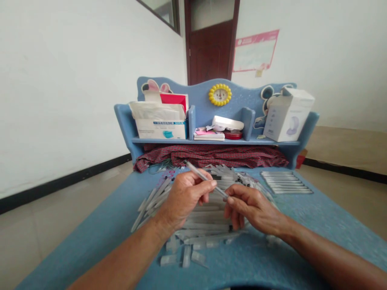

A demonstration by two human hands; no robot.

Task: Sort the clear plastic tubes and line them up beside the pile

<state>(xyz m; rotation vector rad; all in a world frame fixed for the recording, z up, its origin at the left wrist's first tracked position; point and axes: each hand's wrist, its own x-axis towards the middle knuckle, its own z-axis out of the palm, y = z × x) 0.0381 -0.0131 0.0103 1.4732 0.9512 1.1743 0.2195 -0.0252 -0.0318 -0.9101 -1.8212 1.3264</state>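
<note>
My left hand (186,197) is closed in a pinch around a thin grey stick (199,174) that slants up to the left. My right hand (249,207) is closed too, its fingertips pinching the stick's lower end. Both hands hover just above a heap of several similar pale grey sticks and short caps (196,227) spread over the blue desk (90,241).
A neat row of grey sticks (286,183) lies at the desk's right rear. A red checked cloth (211,156) sits under the blue shelf (211,140), which holds a mask box (160,128), papers, a red tin and a white carton (287,114). A dark door stands behind.
</note>
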